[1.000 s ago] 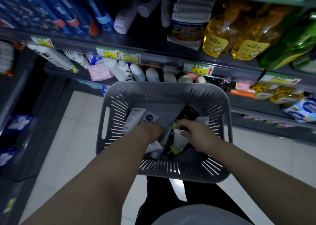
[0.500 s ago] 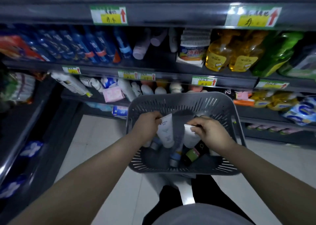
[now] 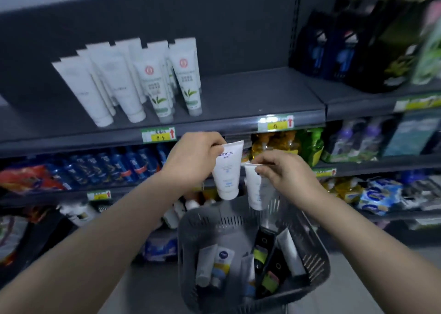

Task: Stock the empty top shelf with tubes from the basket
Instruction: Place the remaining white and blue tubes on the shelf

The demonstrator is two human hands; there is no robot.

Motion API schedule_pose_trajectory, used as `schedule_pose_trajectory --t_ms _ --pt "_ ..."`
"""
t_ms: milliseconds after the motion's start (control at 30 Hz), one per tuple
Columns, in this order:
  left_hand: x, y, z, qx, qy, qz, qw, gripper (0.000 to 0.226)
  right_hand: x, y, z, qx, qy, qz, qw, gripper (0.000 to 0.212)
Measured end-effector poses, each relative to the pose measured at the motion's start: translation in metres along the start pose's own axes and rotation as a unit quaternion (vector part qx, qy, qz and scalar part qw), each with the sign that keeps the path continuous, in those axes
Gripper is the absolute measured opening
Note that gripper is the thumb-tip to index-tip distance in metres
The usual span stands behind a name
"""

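Transfer step, above the basket (image 3: 317,266).
Our left grip (image 3: 191,160) pinches the left tube (image 3: 226,172), right grip (image 3: 284,170) the right tube (image 3: 256,189); next, likely: raise both onto the top shelf (image 3: 250,94).

Head view, single, wide-angle. Position: worn on the person's head, in front of the top shelf (image 3: 250,91), near it. Facing: forward and slightly downward, shelf edge about mid-frame. Lower frame: basket (image 3: 317,258), below the top shelf.

Dim, motion blur, wide-angle warp
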State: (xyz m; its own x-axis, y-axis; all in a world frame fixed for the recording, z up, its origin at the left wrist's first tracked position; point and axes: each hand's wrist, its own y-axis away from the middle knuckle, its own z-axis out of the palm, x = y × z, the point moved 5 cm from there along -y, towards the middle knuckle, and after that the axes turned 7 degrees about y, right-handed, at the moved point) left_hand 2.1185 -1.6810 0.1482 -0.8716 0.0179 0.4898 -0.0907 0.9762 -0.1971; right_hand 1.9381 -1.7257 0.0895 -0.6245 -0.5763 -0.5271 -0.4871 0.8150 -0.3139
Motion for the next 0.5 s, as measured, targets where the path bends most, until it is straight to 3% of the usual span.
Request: schedule_pose_trajectory --t_ms 333,500 --pt "0.050 -0.115 -0.101 0.138 -0.009 0.041 0.990 0.022 -0.036 -0.110 -0.099 0.085 0.003 -0.017 0.996 0.009" --pt "0.057 -0.197 -0.110 0.129 -0.060 0.009 0.990 0.026 -0.022 -0.176 -0.118 0.104 0.004 -0.003 0.995 0.010"
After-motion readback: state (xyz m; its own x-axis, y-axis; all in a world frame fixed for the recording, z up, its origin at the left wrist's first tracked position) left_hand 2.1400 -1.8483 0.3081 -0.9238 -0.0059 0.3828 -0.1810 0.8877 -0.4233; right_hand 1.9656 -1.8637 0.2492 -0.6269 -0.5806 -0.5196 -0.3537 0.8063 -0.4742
